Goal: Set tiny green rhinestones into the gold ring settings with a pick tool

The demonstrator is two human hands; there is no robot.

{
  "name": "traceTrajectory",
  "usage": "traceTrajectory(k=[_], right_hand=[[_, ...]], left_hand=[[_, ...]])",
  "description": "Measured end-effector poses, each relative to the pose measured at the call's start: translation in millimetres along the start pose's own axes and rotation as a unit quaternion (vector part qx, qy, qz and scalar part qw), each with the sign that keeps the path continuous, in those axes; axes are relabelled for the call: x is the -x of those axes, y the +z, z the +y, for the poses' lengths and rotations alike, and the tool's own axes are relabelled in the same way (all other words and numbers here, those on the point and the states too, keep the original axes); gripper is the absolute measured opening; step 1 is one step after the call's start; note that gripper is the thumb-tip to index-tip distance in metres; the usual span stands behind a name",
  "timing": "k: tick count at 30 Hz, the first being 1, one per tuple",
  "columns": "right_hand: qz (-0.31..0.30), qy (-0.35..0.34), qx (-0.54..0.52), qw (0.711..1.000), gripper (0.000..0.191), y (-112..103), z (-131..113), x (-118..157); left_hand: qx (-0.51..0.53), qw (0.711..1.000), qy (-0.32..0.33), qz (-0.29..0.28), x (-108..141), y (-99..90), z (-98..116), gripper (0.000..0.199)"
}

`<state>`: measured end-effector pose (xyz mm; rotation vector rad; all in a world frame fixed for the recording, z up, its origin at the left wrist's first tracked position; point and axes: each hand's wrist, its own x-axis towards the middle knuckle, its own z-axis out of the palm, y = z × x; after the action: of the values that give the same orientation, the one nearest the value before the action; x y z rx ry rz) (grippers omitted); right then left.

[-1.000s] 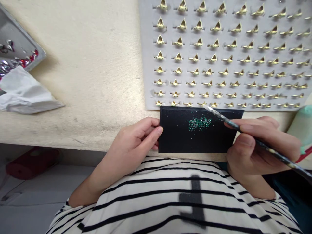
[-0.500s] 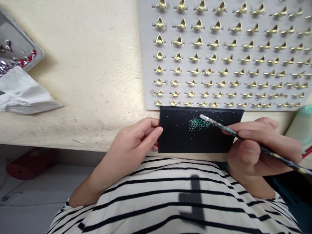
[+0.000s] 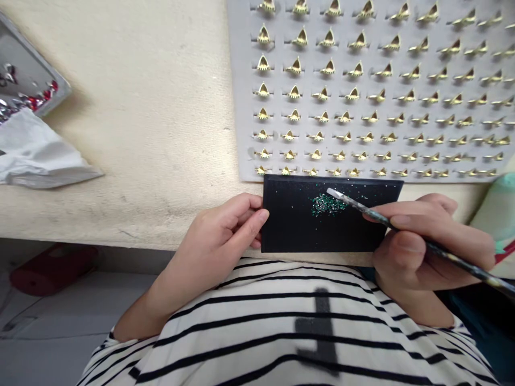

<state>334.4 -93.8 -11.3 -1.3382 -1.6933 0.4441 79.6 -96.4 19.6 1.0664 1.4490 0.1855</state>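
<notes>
Closest in view, a black-and-cream striped shirt [image 3: 281,327] runs below both hands, and a small matte black board [image 3: 289,230] sits just above it. The left hand [image 3: 213,241] grasps the board's left edge, fingers curled and pressed against it. The right hand [image 3: 418,246] is closed in a pencil grip on a slim speckled picking stick [image 3: 450,257], whose pale flat tip [image 3: 333,193] hovers over the board, just beside a heap of tiny green and clear rhinestones [image 3: 325,205]. Stray specks dot the black surface. The board's far edge meets a grey foam sheet [image 3: 241,91] set with rows of gold triangular ring settings [image 3: 317,134]. To the left, on a beige cloth-covered table [image 3: 140,107], lie crumpled white tissue [image 3: 40,155] and a metal tray [image 3: 28,64] of red and silver stones.
</notes>
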Motion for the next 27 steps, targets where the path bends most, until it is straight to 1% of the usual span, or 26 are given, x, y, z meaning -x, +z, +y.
traceTrajectory(k=[1, 3, 5, 10, 16, 19, 27], right_hand=[[0.066, -0.049, -0.008, 0.997, 0.019, 7, 3, 0], [0.123, -0.078, 0.014, 0.989, 0.021, 16, 7, 0], [0.141, -0.067, 0.035, 0.987, 0.021, 20, 9, -1], [0.136, -0.009, 0.018, 0.990, 0.018, 15, 7, -3], [0.130, -0.022, 0.015, 0.991, 0.020, 13, 8, -3], [0.124, -0.018, 0.019, 0.992, 0.020, 11, 10, -2], [0.130, -0.018, 0.015, 0.991, 0.020, 13, 8, -3]], left_hand=[[0.000, 1.000, 0.000, 0.000, 0, 0.0, 0, 0.015], [0.000, 1.000, -0.003, 0.001, 0, 0.2, 0, 0.015], [0.002, 1.000, -0.006, 0.001, 0, 0.3, 0, 0.016], [0.002, 1.000, -0.007, 0.000, 0, 0.1, 0, 0.017], [0.003, 1.000, -0.007, 0.000, 0, 0.0, -1, 0.016], [0.004, 1.000, -0.009, 0.003, 0, 0.2, -2, 0.017], [0.009, 1.000, -0.007, 0.001, 0, -0.2, 0, 0.016]])
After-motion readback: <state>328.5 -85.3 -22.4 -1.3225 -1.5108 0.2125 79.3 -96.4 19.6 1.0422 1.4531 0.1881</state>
